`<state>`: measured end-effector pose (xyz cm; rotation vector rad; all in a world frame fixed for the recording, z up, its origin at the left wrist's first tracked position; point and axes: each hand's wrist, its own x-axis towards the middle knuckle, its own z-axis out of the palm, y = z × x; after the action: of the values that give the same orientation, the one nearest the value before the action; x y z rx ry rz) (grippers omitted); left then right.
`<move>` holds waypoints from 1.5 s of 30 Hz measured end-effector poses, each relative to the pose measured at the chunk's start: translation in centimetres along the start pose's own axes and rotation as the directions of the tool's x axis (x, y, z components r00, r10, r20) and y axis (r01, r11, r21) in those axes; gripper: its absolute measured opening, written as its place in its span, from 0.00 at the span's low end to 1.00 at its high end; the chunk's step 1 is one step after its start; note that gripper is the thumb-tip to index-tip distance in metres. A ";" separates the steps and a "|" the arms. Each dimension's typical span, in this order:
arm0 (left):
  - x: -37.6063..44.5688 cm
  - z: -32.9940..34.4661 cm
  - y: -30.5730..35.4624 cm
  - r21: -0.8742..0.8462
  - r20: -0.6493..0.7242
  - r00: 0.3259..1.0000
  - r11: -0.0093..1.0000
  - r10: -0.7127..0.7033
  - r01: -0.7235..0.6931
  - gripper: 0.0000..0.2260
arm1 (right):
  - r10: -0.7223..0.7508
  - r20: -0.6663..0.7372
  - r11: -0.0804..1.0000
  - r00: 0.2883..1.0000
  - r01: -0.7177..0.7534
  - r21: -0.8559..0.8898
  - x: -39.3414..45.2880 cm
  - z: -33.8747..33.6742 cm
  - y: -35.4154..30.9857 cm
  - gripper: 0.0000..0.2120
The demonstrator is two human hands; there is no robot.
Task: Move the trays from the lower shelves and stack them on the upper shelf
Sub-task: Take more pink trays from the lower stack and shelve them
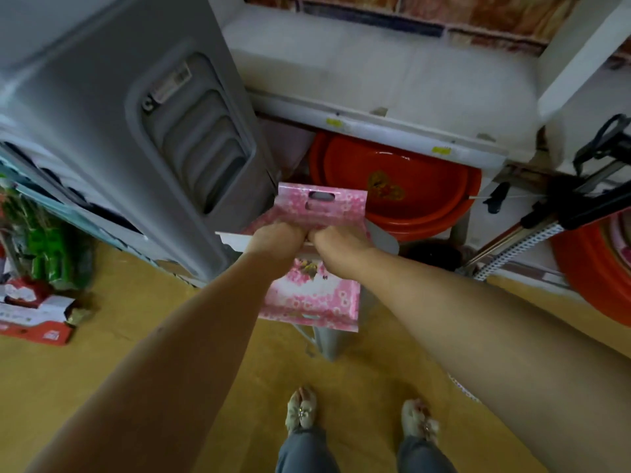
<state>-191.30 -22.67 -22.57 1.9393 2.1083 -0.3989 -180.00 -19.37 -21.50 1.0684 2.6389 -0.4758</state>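
Observation:
I hold a pink flowered box [319,206] with a cut-out handle in front of me, both hands closed on its middle. My left hand [278,237] grips its left part and my right hand [338,241] grips beside it, knuckles almost touching. A white flap [232,237] sticks out to the left of the box. Behind the box, red round trays [420,189] lie stacked on the lower shelf. Above them runs the white upper shelf [375,80], its top bare.
A grey appliance [136,124] stands close on the left. A black and metal trolley [563,206] leans at the right, with another red round tray [587,268] behind it. Green packets and a red box [37,322] lie on the yellow floor at left. My feet stand below.

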 end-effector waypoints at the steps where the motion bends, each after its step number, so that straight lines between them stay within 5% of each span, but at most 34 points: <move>1: 0.1 -0.8 -0.1 -0.016 -0.027 1.000 1.000 -0.014 0.014 0.17 | 0.016 -0.024 1.000 1.000 -0.016 -0.002 0.0 -0.8 0.2 0.19; 8: -0.7 -6.4 0.1 0.011 -0.106 0.993 0.999 0.042 -0.041 0.20 | 0.033 -0.058 0.998 0.998 -0.036 -0.051 -1.9 -6.6 0.6 0.25; 19: -4.5 -17.6 -0.2 0.047 -0.173 0.980 0.994 0.102 -0.095 0.22 | -0.040 -0.084 0.998 0.996 0.036 -0.047 -6.1 -17.9 -0.4 0.15; 35: -8.1 -34.3 2.3 0.088 -0.350 0.930 0.992 0.114 -0.089 0.18 | -0.075 -0.203 0.991 0.976 0.049 -0.128 -10.5 -34.0 1.1 0.12; 40: -8.9 -38.3 3.0 0.125 -0.407 0.906 0.990 0.115 -0.069 0.27 | -0.086 -0.288 0.986 0.954 0.039 -0.165 -11.4 -37.5 1.3 0.20; 45: -9.8 -41.1 3.1 0.173 -0.466 0.878 0.985 0.107 -0.029 0.26 | -0.093 -0.360 0.984 0.928 0.031 -0.174 -12.1 -40.1 1.0 0.23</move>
<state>-187.30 -16.58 19.19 2.3987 2.3413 -0.0790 -175.26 -10.59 19.20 1.1143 2.9780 -0.0645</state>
